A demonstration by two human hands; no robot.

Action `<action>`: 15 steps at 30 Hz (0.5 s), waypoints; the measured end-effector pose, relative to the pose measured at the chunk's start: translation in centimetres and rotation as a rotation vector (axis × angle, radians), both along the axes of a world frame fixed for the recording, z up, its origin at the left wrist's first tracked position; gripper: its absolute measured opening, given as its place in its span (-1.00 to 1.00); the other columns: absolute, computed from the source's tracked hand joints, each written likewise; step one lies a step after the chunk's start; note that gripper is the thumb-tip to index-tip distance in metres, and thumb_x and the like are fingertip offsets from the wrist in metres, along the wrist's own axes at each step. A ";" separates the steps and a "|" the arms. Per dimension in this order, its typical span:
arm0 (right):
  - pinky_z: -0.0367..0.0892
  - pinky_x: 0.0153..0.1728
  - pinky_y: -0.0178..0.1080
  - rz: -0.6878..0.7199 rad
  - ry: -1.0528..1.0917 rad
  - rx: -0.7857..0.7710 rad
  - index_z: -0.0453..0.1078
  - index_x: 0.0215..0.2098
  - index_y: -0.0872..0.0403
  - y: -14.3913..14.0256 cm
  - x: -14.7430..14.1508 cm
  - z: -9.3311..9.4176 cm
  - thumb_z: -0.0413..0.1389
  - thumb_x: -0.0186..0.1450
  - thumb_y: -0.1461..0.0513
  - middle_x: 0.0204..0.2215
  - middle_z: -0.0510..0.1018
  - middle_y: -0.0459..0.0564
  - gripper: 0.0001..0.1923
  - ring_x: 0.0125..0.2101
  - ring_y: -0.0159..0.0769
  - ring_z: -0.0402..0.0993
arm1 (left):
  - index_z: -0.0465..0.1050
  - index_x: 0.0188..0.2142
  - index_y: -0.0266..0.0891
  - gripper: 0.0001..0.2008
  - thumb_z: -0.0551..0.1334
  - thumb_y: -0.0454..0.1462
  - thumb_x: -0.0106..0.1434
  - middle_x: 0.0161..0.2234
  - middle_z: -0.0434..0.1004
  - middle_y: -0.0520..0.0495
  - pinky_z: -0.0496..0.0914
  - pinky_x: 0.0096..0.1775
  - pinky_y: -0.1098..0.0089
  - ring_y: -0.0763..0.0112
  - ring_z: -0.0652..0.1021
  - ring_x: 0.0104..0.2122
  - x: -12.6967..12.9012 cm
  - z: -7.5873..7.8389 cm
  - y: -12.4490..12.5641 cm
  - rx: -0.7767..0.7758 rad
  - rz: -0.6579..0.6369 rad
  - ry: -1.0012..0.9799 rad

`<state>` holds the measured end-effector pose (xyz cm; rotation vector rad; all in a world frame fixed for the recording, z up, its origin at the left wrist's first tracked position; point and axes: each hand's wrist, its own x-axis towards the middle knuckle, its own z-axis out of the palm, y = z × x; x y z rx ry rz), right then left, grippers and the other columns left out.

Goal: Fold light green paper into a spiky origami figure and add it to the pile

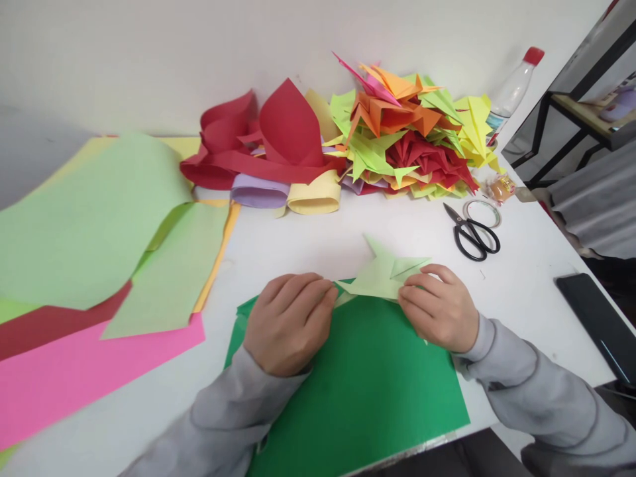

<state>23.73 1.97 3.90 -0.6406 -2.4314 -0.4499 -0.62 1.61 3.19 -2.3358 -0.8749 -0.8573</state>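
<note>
A pale green folded paper star (375, 277) is held up between my two hands, over the far edge of a dark green sheet (377, 377). My left hand (293, 321) is closed, its fingertips pinching the star's left point. Closed on the right side of the same star is my right hand (440, 308), with thumb and fingers pressed together. One point of the star sticks up at the back, and another reaches right above my right fingers. The tips of its lower edges are partly hidden by my fingers.
Large coloured sheets (94, 218) lie at the left. Along the wall stand red rolled paper pieces (291, 126) and a heap of folded stars (397, 126). Black-handled scissors (472, 233), a tape roll (481, 213), a bottle (514, 89) and a phone (596, 324) are at the right.
</note>
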 end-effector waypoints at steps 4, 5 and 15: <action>0.30 -0.21 -0.15 -0.012 0.013 0.000 0.38 -0.54 0.10 0.2 0.1 0.0 0.02 0.32 0.43 -0.51 0.53 -0.05 -0.71 -0.32 -0.29 0.41 | 0.42 -0.34 -0.26 -0.87 0.26 -0.47 0.13 -0.42 0.57 -0.10 0.40 -0.37 0.26 0.24 0.55 -0.39 -0.4 -0.1 0.1 0.031 0.043 -0.054; 0.30 -0.21 -0.15 -0.012 0.011 -0.001 0.38 -0.53 0.10 0.2 0.2 -0.1 0.02 0.32 0.43 -0.50 0.54 -0.05 -0.70 -0.31 -0.30 0.42 | 0.42 -0.32 -0.27 -0.86 0.28 -0.46 0.11 -0.41 0.57 -0.12 0.40 -0.36 0.26 0.23 0.55 -0.39 -0.4 -0.1 -0.1 0.023 0.039 -0.085; 0.33 -0.20 -0.14 0.246 0.192 -0.191 0.45 -0.32 0.11 1.3 1.0 -0.2 0.01 0.38 0.34 -0.34 0.62 -0.03 -0.81 -0.23 -0.28 0.46 | 0.53 -0.30 -0.23 -0.82 0.18 -0.21 0.27 -0.36 0.59 -0.10 0.50 -0.32 0.26 0.29 0.58 -0.38 -1.8 0.2 0.3 -0.976 0.019 -0.972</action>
